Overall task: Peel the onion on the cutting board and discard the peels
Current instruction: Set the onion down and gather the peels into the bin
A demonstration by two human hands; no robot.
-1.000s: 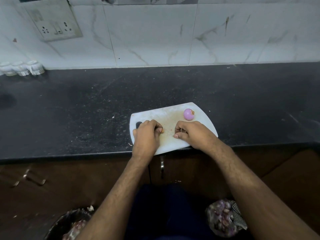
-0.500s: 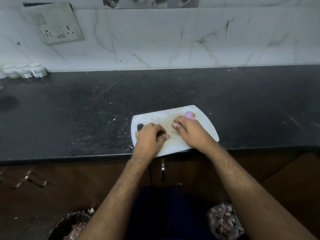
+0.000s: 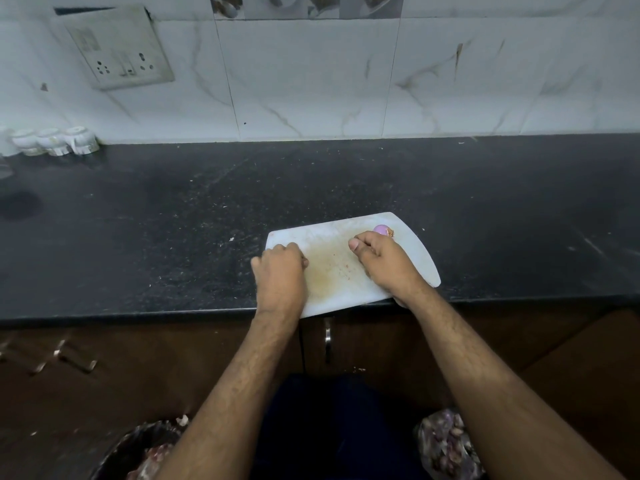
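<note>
A white cutting board (image 3: 412,258) lies at the counter's front edge, its near corner overhanging. A small peeled pink onion (image 3: 381,230) with a brown root tuft sits at the board's far right. My right hand (image 3: 384,261) lies against the onion's near side with fingers curled round it, hiding its lower half. My left hand (image 3: 280,271) covers the board's left handle end; its fingers are curled on top and the thumb hangs past the edge. Tiny peel crumbs (image 3: 343,268) and a yellowish stain mark the board's middle.
The black counter (image 3: 173,237) runs wide on both sides. Small white cups (image 3: 55,142) stand at the back left by the tiled wall. Below the counter, a dark bin (image 3: 138,452) with peels is at the left. A bag of onions (image 3: 446,445) is at the right.
My right hand slid from the board's middle up to the onion and now hides part of it. My left hand shifted left over the handle hole, which no longer shows.
</note>
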